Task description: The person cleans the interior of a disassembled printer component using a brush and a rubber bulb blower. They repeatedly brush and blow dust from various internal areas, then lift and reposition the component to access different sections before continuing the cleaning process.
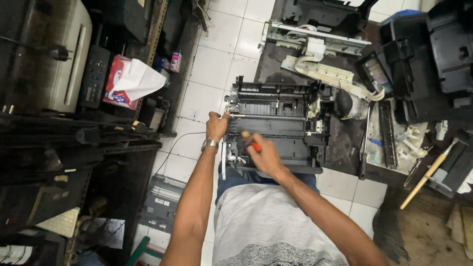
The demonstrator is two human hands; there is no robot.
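- The stripped black printer chassis point(276, 125) rests on the person's lap above the white tiled floor point(217, 64); both hands work at its near left corner
- The left hand point(217, 126), a metal wristwatch point(209, 144) at its wrist, pinches the chassis's left edge, fingers closed on a small pale part there
- The right hand point(263, 155) lies over the chassis's front left, curled around a screwdriver with an orange handle point(251, 142); its tip is hidden
- Right of the chassis, on a dark mat, lie a white ribbon cable assembly point(330, 74) and a long black screwdriver point(363, 148); farther right, a wooden-handled tool point(426, 175)
- Well left of the chassis, on a shelf, stands a red tissue box point(114, 83), a white tissue rising from it; just beyond, a small pink and white carton point(175, 61)
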